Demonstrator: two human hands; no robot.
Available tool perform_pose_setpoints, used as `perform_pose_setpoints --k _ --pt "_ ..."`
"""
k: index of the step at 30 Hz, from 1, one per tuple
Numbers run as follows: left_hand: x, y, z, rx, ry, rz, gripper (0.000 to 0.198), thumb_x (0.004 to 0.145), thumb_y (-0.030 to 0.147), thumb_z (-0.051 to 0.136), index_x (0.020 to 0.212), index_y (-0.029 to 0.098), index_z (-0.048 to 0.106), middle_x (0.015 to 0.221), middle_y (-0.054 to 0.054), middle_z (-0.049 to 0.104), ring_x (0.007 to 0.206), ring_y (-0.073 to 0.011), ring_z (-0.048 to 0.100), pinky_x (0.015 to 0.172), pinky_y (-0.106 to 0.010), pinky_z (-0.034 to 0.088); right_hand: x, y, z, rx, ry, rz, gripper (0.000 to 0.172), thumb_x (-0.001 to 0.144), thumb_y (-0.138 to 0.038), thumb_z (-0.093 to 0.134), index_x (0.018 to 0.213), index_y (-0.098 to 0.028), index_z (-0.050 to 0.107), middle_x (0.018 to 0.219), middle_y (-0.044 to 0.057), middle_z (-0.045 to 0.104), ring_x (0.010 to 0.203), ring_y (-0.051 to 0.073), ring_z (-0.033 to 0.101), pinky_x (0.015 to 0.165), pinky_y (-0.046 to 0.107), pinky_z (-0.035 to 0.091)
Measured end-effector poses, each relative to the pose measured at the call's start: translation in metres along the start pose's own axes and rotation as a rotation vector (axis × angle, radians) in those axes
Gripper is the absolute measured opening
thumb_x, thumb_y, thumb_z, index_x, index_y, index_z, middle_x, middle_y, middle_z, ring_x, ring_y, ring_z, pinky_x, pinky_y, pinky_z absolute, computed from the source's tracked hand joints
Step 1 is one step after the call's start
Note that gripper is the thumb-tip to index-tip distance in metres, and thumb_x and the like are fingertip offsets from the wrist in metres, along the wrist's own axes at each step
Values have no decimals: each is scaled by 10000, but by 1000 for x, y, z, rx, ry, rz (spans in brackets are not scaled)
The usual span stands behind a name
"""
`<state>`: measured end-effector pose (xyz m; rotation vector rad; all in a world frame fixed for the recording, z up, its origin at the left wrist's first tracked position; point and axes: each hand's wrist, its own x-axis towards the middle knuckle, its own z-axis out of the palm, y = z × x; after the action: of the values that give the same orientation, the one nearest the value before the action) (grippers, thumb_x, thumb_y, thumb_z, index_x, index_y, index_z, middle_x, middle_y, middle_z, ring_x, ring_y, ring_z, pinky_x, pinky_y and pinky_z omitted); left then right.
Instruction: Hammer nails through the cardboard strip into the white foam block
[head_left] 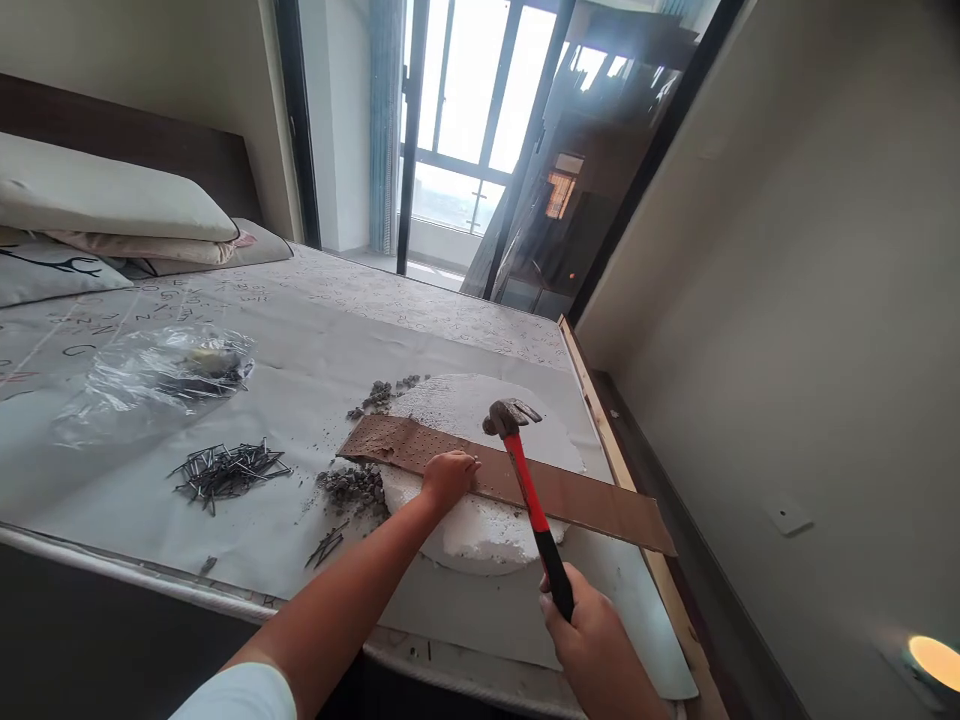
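Observation:
My right hand (592, 640) grips the black lower handle of a claw hammer (529, 485), whose red shaft rises to a worn metal head above a long brown board (592, 497). Resting on that board, my left hand (450, 478) is closed in a pinch; whatever is between its fingertips is too small to make out. Rows of small dots mark the board's left part, and its left end has a torn patch. Beneath the board lies a round white slab (480, 395) with a rough surface. To the left sits a pile of nails (229, 472), with several loose nails (327, 543) nearer me.
Grey crumbled debris (352, 488) lies beside the slab. A clear plastic bag (172, 370) with dark contents rests at left on the white sheet covering the bed. Pillows (112, 190) are stacked at the headboard. A wooden rail (600, 410) and wall bound the right side.

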<state>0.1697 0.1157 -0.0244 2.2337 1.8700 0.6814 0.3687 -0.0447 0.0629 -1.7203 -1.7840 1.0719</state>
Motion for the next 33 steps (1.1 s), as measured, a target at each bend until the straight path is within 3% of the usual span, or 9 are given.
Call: perform_pose_setpoints --k 5,10,15,19,24,28,33 --pt "-2 0 -2 -35 -13 -5 346 863 311 423 649 154 644 704 -81 626 643 -164 574 594 -251 376 2 4 5 -7 -63 41 89 734 -204 437 647 -216 419 607 -11 454 566 142 406 528 249 311" --pt "-2 0 -2 -23 -10 11 375 863 327 418 615 148 635 689 -87 622 657 -183 583 621 -278 394 2 3 6 1 -25 22 50 764 -231 412 749 -216 457 608 -19 449 564 148 410 532 255 312" --pt "-3 -1 -1 -20 -6 -4 302 835 297 464 647 154 654 720 -86 638 684 -179 593 638 -270 403 5 4 8 -15 -42 35 91 717 -180 425 635 -213 406 619 -7 467 593 147 423 549 251 321" --pt "-4 -1 -4 -53 -12 11 301 824 289 461 634 160 656 733 -83 644 682 -174 586 641 -270 409 3 6 4 14 -14 10 39 741 -221 420 716 -213 448 614 -12 471 578 152 428 541 256 323" --pt "-4 -5 -14 -348 112 -22 185 690 159 483 751 170 657 740 -43 641 666 -142 549 606 -236 400 11 12 11 -30 -11 50 90 703 -139 430 651 -212 425 603 -12 467 585 148 419 545 252 310" --pt "-3 -9 -22 -576 224 -169 147 667 174 419 640 167 564 566 13 526 544 -109 458 512 -211 349 16 15 16 -70 -30 65 162 681 -93 433 592 -216 377 598 -10 463 587 142 407 549 247 302" --pt "-1 -12 -21 -734 205 -212 144 678 232 409 624 174 529 509 37 456 473 -91 394 456 -204 307 8 7 9 -14 -9 54 88 742 -167 409 675 -223 416 598 -23 433 553 145 401 510 251 287"
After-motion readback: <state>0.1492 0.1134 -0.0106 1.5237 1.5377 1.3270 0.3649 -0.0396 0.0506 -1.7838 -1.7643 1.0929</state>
